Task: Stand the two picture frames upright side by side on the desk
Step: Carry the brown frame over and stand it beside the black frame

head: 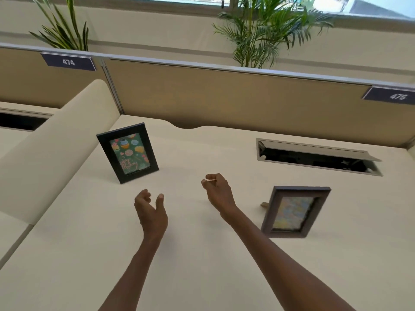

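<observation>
Fingers first: the left hand (pixel 151 211) is loosely cupped, thumb apart from the curled fingers, holding nothing. The right hand (pixel 217 192) is curled nearly closed, also empty as far as I can tell. Both hover over the cream desk (pixel 202 254). The black frame (pixel 128 152) stands upright at about 10 o'clock from the hands; the brown frame (pixel 295 212), blurry, seems propped up at 3 o'clock, well apart from it.

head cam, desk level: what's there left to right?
Black-framed cupcake picture → left hand, open and empty → right hand, loosely curled → brown wooden-framed picture, blurred → metal cable hatch, further back.
</observation>
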Tool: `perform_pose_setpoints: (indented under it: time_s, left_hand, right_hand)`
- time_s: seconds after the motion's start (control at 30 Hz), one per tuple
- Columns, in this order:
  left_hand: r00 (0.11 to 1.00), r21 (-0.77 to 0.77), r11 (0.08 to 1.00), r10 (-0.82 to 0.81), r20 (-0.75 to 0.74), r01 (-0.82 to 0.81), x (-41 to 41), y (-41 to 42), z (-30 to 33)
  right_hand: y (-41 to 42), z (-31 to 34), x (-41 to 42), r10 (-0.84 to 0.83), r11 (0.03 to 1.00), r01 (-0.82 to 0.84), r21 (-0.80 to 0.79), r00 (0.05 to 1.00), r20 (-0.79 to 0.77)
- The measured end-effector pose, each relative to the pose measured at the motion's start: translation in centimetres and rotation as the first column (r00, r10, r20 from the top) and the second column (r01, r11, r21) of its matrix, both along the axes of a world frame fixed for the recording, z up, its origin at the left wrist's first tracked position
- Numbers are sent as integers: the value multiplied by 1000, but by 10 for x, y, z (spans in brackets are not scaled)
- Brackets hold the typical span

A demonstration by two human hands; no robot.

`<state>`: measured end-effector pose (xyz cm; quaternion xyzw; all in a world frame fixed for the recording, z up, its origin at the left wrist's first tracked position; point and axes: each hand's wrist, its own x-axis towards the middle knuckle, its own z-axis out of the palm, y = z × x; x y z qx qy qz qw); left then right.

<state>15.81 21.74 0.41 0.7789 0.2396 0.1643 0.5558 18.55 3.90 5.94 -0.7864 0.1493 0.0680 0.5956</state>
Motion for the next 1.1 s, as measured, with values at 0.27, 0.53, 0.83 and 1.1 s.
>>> perform_pose_setpoints:
  time_s: [0.27, 0.53, 0.83, 1.1]
  left_hand:
    - [956, -45, 957, -289, -59, 286, -31, -104, 8]
    - [826, -38, 826, -563, -23, 562, -49, -189, 23]
    - [756, 23, 756, -653, -49, 654, -60, -231, 24]
    - [845, 64, 842, -532, -57, 535, -71, -233, 26]
  right_hand:
    - [-81, 45, -67, 93, 968, -12, -249, 944, 317]
    - [-168, 68, -101, -10, 886, 275, -373, 816, 578]
    - [-261, 33, -99, -137, 869, 285, -403, 924, 358]
    - [-289, -15, -103, 40, 999, -40, -4, 999, 20]
